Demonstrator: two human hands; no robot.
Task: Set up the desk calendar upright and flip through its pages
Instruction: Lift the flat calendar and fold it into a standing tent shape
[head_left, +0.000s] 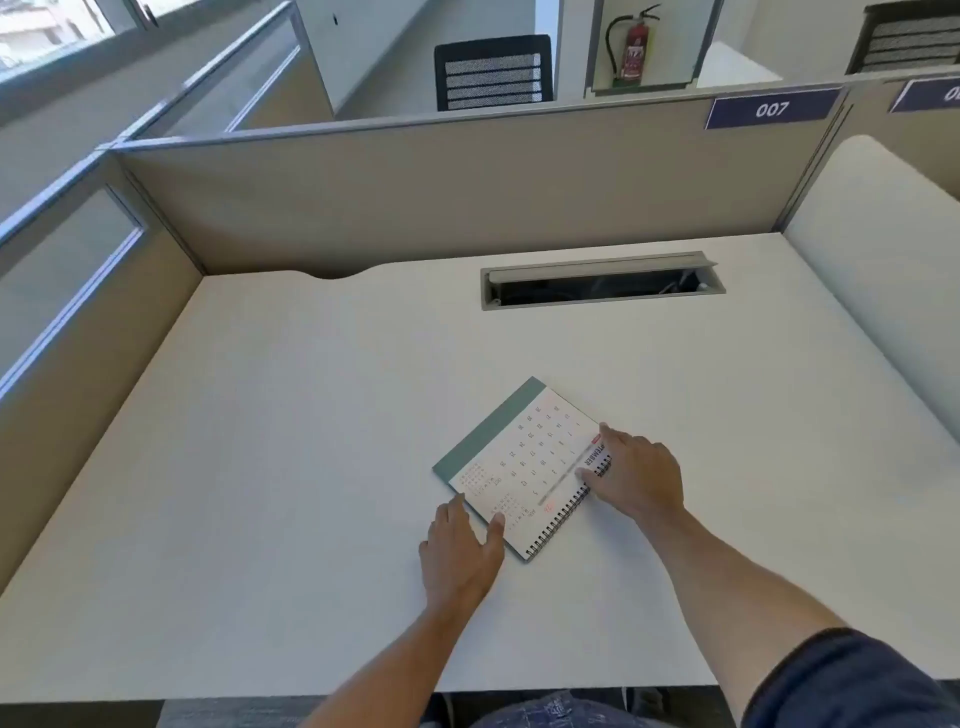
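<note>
A spiral-bound desk calendar (519, 462) lies flat on the white desk (311, 441), turned at an angle, its black wire binding toward me and a green strip along its far-left edge. The top page shows a month grid. My left hand (462, 551) rests at the calendar's near-left edge, its fingertips touching the page and fingers spread. My right hand (636, 475) lies over the near-right corner by the binding, fingers apart and touching the page. Neither hand has closed around the calendar.
A grey cable slot (602, 280) with its lid raised is set into the desk at the back. Beige partitions (441, 192) wall the desk at the back and left. A white rounded panel (883, 249) stands on the right.
</note>
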